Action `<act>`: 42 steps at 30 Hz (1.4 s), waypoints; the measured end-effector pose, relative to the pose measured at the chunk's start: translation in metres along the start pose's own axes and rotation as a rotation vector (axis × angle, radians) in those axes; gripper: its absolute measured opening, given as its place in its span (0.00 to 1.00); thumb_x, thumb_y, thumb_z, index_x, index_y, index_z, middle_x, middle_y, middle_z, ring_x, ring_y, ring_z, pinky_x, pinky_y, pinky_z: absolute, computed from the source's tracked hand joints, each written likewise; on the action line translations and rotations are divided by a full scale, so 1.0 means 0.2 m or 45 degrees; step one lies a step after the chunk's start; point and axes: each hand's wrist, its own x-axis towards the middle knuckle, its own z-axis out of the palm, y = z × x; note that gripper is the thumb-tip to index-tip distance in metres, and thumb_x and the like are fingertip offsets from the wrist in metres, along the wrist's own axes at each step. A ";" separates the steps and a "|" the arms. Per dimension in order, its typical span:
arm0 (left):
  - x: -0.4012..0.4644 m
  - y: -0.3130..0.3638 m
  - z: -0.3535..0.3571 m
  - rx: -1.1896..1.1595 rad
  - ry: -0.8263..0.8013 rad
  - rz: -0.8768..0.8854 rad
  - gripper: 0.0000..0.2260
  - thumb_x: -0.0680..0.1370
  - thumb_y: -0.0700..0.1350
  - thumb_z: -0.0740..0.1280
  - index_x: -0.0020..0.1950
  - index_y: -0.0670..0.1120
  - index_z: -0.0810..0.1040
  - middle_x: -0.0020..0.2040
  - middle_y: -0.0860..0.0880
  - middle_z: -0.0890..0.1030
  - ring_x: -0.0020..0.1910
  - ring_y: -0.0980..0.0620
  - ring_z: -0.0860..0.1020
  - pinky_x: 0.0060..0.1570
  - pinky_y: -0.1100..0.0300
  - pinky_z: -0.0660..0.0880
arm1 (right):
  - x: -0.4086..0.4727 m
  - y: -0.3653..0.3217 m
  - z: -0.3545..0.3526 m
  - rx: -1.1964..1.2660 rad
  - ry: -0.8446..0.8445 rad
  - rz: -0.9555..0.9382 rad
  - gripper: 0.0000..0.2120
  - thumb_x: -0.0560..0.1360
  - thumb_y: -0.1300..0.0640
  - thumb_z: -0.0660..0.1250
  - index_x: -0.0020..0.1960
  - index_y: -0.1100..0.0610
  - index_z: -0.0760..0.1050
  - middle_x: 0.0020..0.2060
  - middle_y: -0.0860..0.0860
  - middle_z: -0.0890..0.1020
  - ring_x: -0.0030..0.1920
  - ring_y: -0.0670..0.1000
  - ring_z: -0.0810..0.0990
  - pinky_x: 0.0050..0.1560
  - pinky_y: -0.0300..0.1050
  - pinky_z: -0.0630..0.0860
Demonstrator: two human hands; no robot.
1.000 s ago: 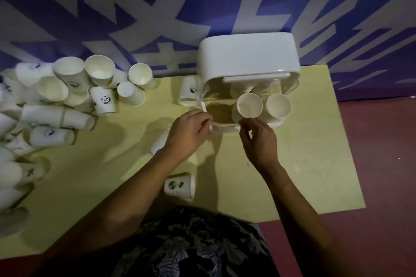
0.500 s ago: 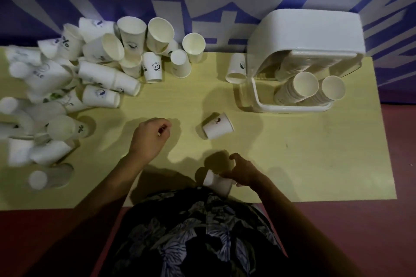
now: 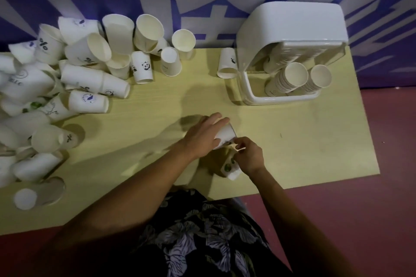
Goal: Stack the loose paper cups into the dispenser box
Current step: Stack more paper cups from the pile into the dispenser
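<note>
Head view: left hand (image 3: 203,136) and right hand (image 3: 249,156) grip cups (image 3: 225,136).

- The person is wearing a dark garment (image 3: 202,238) printed with pale grey-lilac leaf and flower shapes, showing at the near middle of the view.
- Both forearms are showing bare, with no sleeves reaching them.
- The left hand (image 3: 202,136) and right hand (image 3: 249,156) are wearing no gloves, rings or watch.

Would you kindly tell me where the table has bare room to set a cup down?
Bare table lies in front of the dispenser box out to the right edge, and mid-table between the cup pile and the box. The left side is crowded with loose cups.
</note>
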 end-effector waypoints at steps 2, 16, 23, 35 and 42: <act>0.06 0.03 0.05 0.084 -0.135 0.015 0.31 0.78 0.44 0.67 0.76 0.57 0.57 0.78 0.52 0.53 0.71 0.43 0.63 0.65 0.47 0.69 | 0.00 0.01 -0.02 0.026 0.036 0.019 0.19 0.70 0.70 0.64 0.55 0.53 0.78 0.45 0.50 0.81 0.44 0.51 0.81 0.36 0.32 0.71; 0.13 0.14 -0.06 0.109 -0.060 -0.060 0.07 0.78 0.47 0.65 0.55 0.50 0.78 0.54 0.48 0.71 0.52 0.46 0.75 0.42 0.57 0.69 | 0.06 0.05 -0.27 -0.095 0.156 -0.047 0.14 0.74 0.67 0.63 0.54 0.56 0.82 0.50 0.53 0.84 0.48 0.55 0.82 0.48 0.41 0.76; 0.23 0.35 -0.23 -0.030 0.447 0.075 0.04 0.75 0.46 0.69 0.45 0.47 0.82 0.53 0.52 0.73 0.52 0.52 0.69 0.39 0.57 0.72 | 0.14 0.00 -0.60 0.006 0.382 -0.230 0.11 0.75 0.64 0.66 0.55 0.57 0.81 0.50 0.54 0.82 0.48 0.54 0.80 0.45 0.41 0.71; 0.62 0.88 -0.37 -0.250 0.785 0.223 0.07 0.77 0.41 0.68 0.52 0.43 0.83 0.47 0.49 0.80 0.44 0.53 0.78 0.46 0.60 0.74 | 0.32 0.04 -1.22 0.022 0.880 -0.576 0.06 0.77 0.61 0.66 0.53 0.54 0.79 0.47 0.53 0.82 0.47 0.56 0.78 0.40 0.42 0.69; 0.82 1.01 -0.28 -0.059 0.581 0.127 0.08 0.78 0.39 0.64 0.51 0.42 0.83 0.46 0.46 0.79 0.46 0.48 0.76 0.45 0.62 0.70 | 0.51 0.15 -1.33 -0.193 0.775 -0.687 0.07 0.77 0.63 0.67 0.52 0.58 0.81 0.45 0.56 0.84 0.48 0.59 0.79 0.41 0.47 0.76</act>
